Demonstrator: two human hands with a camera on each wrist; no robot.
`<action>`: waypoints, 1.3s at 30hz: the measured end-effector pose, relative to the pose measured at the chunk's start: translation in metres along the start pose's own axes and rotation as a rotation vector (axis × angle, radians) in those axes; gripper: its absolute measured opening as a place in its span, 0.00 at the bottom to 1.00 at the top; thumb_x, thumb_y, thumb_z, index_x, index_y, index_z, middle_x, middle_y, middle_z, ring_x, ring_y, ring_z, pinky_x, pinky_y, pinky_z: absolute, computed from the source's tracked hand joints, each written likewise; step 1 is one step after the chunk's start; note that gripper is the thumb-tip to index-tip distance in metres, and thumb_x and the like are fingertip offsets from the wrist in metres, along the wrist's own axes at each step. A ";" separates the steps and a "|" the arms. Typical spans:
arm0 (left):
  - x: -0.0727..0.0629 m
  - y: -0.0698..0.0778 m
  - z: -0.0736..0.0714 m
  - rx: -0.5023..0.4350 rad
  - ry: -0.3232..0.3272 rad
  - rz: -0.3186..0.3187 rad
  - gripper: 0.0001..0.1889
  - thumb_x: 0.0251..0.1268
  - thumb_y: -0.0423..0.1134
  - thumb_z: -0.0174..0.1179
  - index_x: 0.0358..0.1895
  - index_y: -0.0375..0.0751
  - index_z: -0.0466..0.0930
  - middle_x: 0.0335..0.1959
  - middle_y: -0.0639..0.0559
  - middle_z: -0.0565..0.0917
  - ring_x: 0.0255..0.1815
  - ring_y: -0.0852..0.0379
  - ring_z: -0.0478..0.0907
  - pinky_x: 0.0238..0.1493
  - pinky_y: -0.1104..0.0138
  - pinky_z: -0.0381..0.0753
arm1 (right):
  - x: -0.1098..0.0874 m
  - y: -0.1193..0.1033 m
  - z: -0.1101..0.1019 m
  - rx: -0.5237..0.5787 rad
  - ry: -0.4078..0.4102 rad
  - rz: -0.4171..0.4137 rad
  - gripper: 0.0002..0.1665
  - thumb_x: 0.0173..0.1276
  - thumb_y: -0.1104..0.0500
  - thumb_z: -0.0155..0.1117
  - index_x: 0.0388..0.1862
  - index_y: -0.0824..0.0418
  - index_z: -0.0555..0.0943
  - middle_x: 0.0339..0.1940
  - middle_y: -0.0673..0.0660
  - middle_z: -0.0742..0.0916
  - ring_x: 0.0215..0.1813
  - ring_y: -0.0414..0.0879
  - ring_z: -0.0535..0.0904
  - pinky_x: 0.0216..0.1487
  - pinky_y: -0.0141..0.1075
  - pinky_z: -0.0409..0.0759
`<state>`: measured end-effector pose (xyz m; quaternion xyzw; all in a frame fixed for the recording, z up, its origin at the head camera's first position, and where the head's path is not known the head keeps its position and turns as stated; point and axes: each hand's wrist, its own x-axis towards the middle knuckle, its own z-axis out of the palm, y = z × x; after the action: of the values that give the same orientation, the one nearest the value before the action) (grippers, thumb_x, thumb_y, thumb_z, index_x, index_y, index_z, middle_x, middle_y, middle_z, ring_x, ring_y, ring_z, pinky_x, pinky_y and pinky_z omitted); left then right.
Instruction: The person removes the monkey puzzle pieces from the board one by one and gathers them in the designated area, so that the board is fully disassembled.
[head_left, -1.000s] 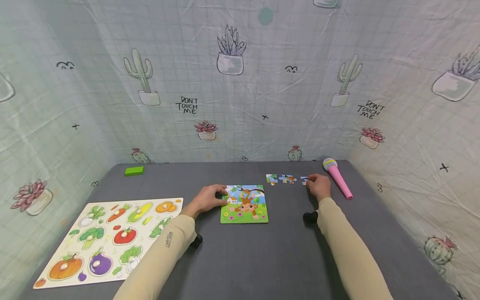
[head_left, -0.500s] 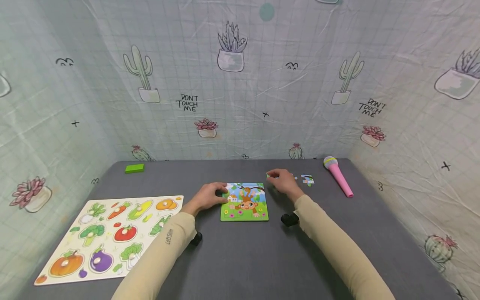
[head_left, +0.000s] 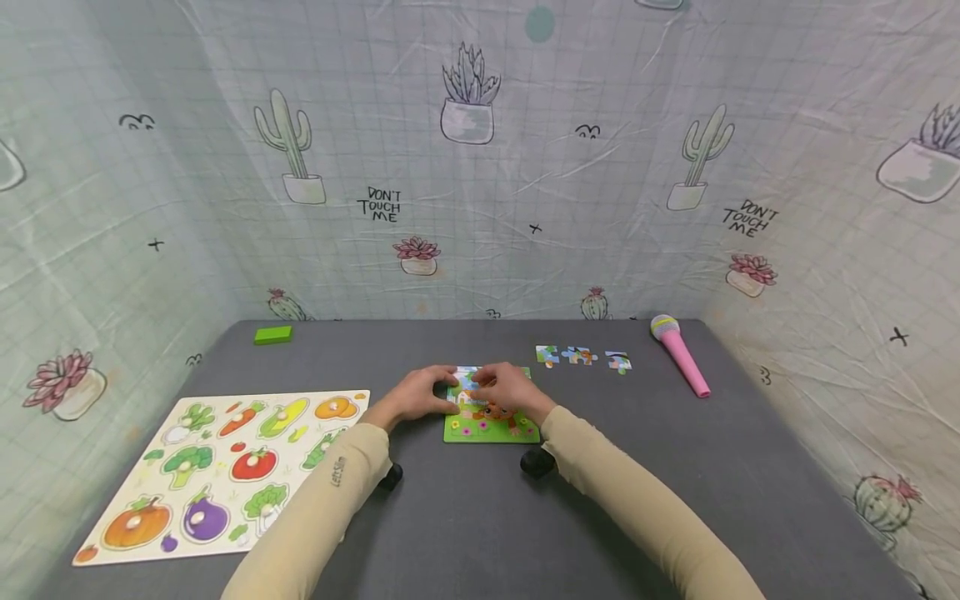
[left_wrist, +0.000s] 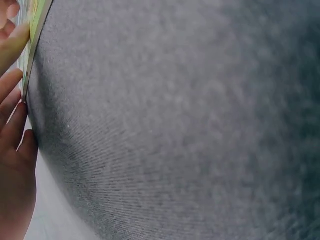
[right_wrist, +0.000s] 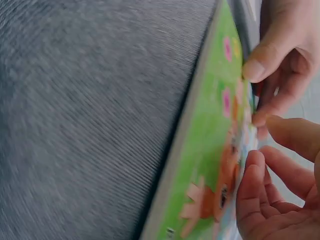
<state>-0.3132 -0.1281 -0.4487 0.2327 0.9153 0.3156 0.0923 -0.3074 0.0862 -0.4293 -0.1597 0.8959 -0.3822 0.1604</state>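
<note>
A square jigsaw puzzle [head_left: 487,429] with a monkey picture lies in its green-edged tray at the middle of the table. My left hand [head_left: 418,395] holds its left side, thumb and fingers at the edge; the left wrist view shows those fingers against the rim. My right hand [head_left: 510,390] is over the upper part of the puzzle. In the right wrist view its thumb and index finger stand apart, with no piece visible between them. Three loose puzzle pieces [head_left: 579,356] lie in a row to the right, beyond the tray. Much of the monkey is hidden under my right hand.
A vegetable peg board [head_left: 247,433] lies at the left, partly under my left sleeve. A green block [head_left: 273,335] sits at the back left. On the right lies a pink toy microphone [head_left: 684,358]. Patterned cloth walls [head_left: 480,192] surround the grey table.
My right hand has let go of the rightmost loose piece and moved left, passing over the other loose pieces, onto the puzzle. My left hand has stayed at the puzzle's left side.
</note>
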 end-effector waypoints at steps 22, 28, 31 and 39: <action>-0.003 -0.003 -0.005 0.006 -0.042 0.035 0.26 0.58 0.46 0.71 0.57 0.38 0.79 0.71 0.43 0.68 0.73 0.42 0.61 0.71 0.50 0.62 | 0.002 0.000 0.009 -0.079 0.001 -0.067 0.17 0.64 0.63 0.69 0.50 0.67 0.80 0.38 0.57 0.83 0.33 0.45 0.77 0.37 0.38 0.79; -0.003 -0.003 -0.005 0.018 -0.045 0.038 0.26 0.58 0.46 0.71 0.57 0.38 0.79 0.71 0.43 0.68 0.72 0.43 0.61 0.71 0.50 0.62 | 0.003 0.000 0.012 -0.104 0.015 -0.055 0.18 0.65 0.61 0.69 0.51 0.65 0.80 0.45 0.58 0.82 0.45 0.48 0.78 0.49 0.42 0.79; -0.003 -0.003 -0.005 0.028 -0.045 0.042 0.26 0.58 0.46 0.71 0.57 0.38 0.79 0.71 0.43 0.68 0.72 0.43 0.62 0.71 0.50 0.62 | 0.003 0.002 0.012 -0.101 0.015 -0.100 0.19 0.64 0.61 0.69 0.52 0.66 0.79 0.44 0.57 0.81 0.46 0.48 0.77 0.49 0.42 0.79; -0.004 -0.001 -0.007 0.038 -0.051 0.057 0.26 0.58 0.46 0.71 0.57 0.38 0.79 0.70 0.42 0.69 0.71 0.42 0.63 0.70 0.50 0.64 | 0.000 0.000 0.012 -0.077 0.033 -0.111 0.19 0.65 0.62 0.67 0.54 0.65 0.79 0.48 0.59 0.81 0.48 0.51 0.77 0.52 0.45 0.77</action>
<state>-0.3121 -0.1344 -0.4442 0.2686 0.9114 0.2945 0.1020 -0.3026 0.0783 -0.4369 -0.2089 0.9022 -0.3585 0.1182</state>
